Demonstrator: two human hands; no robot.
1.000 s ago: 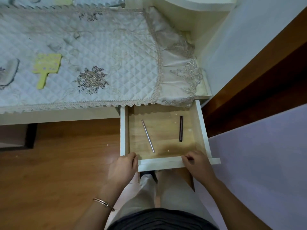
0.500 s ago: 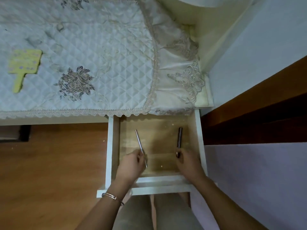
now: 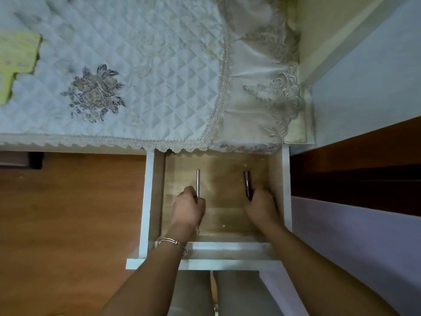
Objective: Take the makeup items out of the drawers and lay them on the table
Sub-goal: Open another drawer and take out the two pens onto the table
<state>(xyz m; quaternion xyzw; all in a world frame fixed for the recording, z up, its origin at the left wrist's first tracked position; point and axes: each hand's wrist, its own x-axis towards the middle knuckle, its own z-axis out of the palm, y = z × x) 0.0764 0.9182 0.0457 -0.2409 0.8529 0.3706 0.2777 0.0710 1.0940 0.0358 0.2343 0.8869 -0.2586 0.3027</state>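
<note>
Both hands are down in the open drawer (image 3: 149,201) right now, left hand (image 3: 188,207) pinching the thin silver stick (image 3: 198,182), right hand (image 3: 259,205) curled round the dark tube (image 3: 247,183) (eyeliner maybe, too blurry to say). Both items are skinny, so a loose pinch could drop one back in, or it could roll off the quilted table cover (image 3: 141,65) once it's laid there.

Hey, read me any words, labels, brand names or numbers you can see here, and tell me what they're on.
No text here can be read.
The yellow-green item on the quilted cloth: faint marks, too blurred to read.
The silver stick and the dark stick in the drawer: no print visible.
</note>
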